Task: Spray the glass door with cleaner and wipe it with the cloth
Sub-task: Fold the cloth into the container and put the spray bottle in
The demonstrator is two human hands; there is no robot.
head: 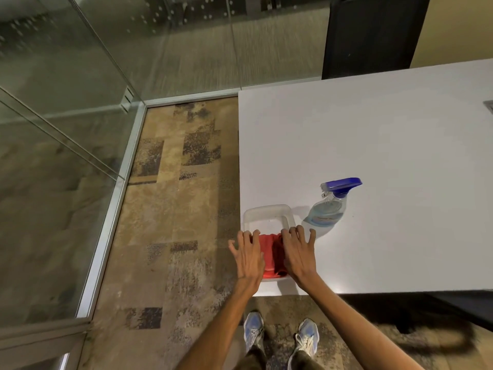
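Note:
A red cloth [270,253] lies in a clear plastic tub [268,213] at the near left corner of the white table [386,145]. My left hand [248,256] rests flat over the tub's left side, fingers spread. Over the right side lies my right hand [300,252], also flat with spread fingers. Both touch the cloth's edges but neither grips it. A spray bottle [329,209] with a blue trigger head and pale blue liquid stands just right of the tub. The glass door [53,145] with its metal frame is to my left.
Patterned brown carpet [181,209] lies between the table and the glass. A dark chair back [370,36] stands behind the table's far edge. My two feet in blue shoes [280,335] are at the table's near edge.

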